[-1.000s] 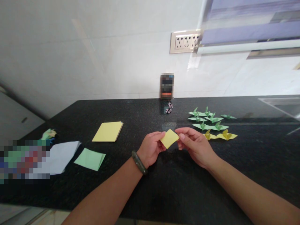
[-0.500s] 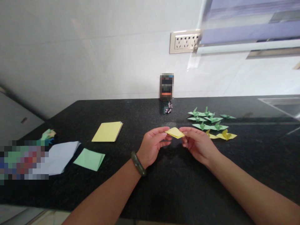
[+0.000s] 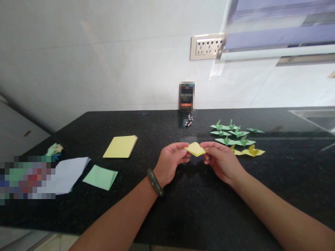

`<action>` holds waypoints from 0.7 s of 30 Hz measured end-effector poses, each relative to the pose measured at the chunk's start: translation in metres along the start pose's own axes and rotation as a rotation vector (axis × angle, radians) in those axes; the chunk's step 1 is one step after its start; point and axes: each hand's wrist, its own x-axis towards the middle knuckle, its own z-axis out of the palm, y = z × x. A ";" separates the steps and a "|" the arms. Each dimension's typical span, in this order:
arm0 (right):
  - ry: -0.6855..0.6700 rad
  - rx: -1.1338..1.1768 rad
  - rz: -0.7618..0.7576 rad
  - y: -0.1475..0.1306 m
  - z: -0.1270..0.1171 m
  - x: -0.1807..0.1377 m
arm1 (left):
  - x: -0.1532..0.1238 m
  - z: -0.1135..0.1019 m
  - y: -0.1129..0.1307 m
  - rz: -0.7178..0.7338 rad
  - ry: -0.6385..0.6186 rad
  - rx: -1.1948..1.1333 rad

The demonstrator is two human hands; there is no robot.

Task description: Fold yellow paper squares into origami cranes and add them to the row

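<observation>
A small folded yellow paper (image 3: pixel 195 149) is held just above the black counter (image 3: pixel 183 209), tilted nearly flat. My left hand (image 3: pixel 170 163), with a dark bangle on the wrist, pinches its left corner. My right hand (image 3: pixel 222 161) pinches its right side. Just right of my right hand lie two yellow paper cranes (image 3: pixel 248 151), and behind them several green paper cranes (image 3: pixel 232 134).
A stack of yellow sheets (image 3: pixel 120 146) lies left of my hands, with a green sheet (image 3: pixel 99 177) and a pale blue sheet (image 3: pixel 69 174) further left. A small dark box (image 3: pixel 186 97) stands against the wall, a bead string (image 3: pixel 188 120) before it. A sink edge (image 3: pixel 314 116) shows far right.
The yellow paper has tipped from facing me to lying almost flat between my fingers, and both hands have shifted slightly up and closer together.
</observation>
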 end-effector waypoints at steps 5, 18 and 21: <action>-0.034 -0.237 -0.169 0.003 -0.001 -0.002 | 0.000 0.003 0.000 -0.023 0.033 0.034; -0.186 -0.693 -0.445 0.002 0.000 -0.009 | 0.000 0.002 0.001 -0.030 -0.025 0.431; -0.111 -0.624 -0.274 0.001 -0.001 -0.007 | -0.001 0.002 0.000 -0.033 -0.046 0.501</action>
